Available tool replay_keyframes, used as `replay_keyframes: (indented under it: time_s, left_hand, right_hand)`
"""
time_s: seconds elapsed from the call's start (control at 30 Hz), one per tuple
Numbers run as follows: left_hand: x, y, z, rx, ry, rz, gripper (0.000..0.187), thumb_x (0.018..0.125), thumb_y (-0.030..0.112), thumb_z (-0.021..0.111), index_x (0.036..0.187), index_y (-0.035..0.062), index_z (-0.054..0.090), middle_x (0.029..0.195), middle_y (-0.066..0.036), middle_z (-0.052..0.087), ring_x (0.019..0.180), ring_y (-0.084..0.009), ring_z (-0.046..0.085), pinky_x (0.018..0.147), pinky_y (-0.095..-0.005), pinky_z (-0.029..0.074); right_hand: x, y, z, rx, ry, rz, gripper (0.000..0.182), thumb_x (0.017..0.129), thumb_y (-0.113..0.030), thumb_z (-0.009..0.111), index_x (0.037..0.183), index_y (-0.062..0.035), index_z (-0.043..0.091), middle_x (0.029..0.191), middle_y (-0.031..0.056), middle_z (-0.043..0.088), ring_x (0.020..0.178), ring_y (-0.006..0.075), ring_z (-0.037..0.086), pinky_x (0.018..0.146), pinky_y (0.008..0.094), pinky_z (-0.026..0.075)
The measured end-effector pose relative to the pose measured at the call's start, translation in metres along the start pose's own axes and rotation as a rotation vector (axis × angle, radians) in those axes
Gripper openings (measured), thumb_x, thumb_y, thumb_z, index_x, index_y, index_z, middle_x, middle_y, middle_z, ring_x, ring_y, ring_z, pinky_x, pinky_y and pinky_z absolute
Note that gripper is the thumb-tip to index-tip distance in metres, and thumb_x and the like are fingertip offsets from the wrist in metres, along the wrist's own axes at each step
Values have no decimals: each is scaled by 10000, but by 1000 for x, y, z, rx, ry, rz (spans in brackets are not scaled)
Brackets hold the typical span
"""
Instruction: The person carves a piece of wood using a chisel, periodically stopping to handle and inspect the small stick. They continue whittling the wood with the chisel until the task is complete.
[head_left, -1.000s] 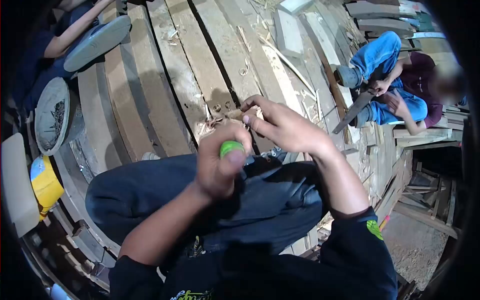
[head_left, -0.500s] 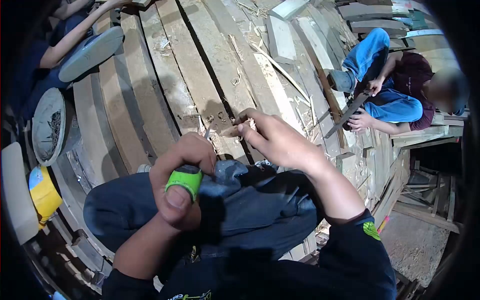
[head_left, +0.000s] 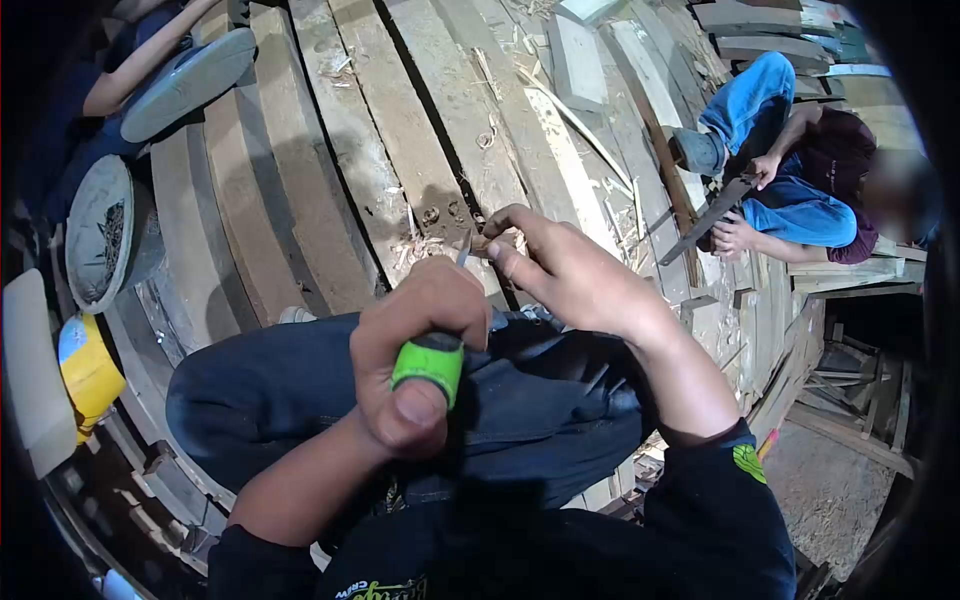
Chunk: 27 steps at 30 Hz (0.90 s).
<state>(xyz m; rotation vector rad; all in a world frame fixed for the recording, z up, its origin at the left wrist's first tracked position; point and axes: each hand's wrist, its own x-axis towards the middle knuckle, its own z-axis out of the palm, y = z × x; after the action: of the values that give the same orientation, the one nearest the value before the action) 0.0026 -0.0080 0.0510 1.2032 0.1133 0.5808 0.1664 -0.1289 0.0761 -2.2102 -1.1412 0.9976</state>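
My left hand (head_left: 425, 300) is closed around the bright green and black handle of a knife (head_left: 430, 370). The short metal blade sticks out beyond the fist, close to my right hand (head_left: 575, 270). Between the thumb and fingers of that right hand is a small brown piece of wood (head_left: 484, 244), mostly hidden by the fingers. The blade tip lies right at this piece; whether it touches cannot be made out. Below both hands are my legs in dark trousers (head_left: 540, 400). Curled wood shavings (head_left: 432, 214) lie on the planks just ahead.
Wooden planks (head_left: 400, 130) with dark gaps form the floor. At right a person saws or holds a handsaw (head_left: 710, 218) over timber. Another person's sandal (head_left: 190, 85) is at upper left, above a round basin (head_left: 100, 235). A yellow object (head_left: 92, 370) stands at far left.
My left hand has moved right with the knife, bringing the blade up to the small wood piece. My right hand has barely shifted. The view has tilted slightly.
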Motion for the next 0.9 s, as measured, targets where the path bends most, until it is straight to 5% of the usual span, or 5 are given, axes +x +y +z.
replay_keyframes:
  time_s: [0.1,0.23,0.3,0.37,0.9]
  left_hand:
    - [3,-19,-4,7,117,-101,667,904,655,480,822,-5,533,781,-113,527,781,-227,498,746,-358,384]
    - [0,-4,-1,-60,51,3,637,923,633,451,856,5,532,802,-113,508,787,-236,483,769,-360,379]
    - [4,-3,-4,-62,21,62,627,942,628,410,870,16,524,808,-116,499,785,-237,469,782,-368,375]
    - [13,-9,-10,-156,123,72,630,953,636,376,874,27,515,794,-109,492,785,-237,467,784,-372,378]
    - [-7,-19,15,64,-14,55,495,894,542,579,778,61,556,764,-79,575,713,-259,558,743,-368,403]
  right_hand:
    - [0,-3,-1,50,-18,-4,356,1056,-298,539,1223,17,546,878,234,658,824,323,656,769,422,496]
    - [1,-3,-6,51,-36,56,372,1030,-305,550,1176,37,570,946,308,669,963,468,660,831,493,510]
    - [-1,2,-6,80,-20,41,323,1061,-284,541,1216,-1,563,779,100,581,722,161,554,673,345,461]
    - [3,6,-7,146,-34,67,298,1066,-263,537,1222,-10,567,781,31,553,710,87,500,642,285,441]
    - [2,9,-8,242,-112,114,290,1088,-245,504,1284,-33,530,876,14,580,774,77,541,708,244,481]
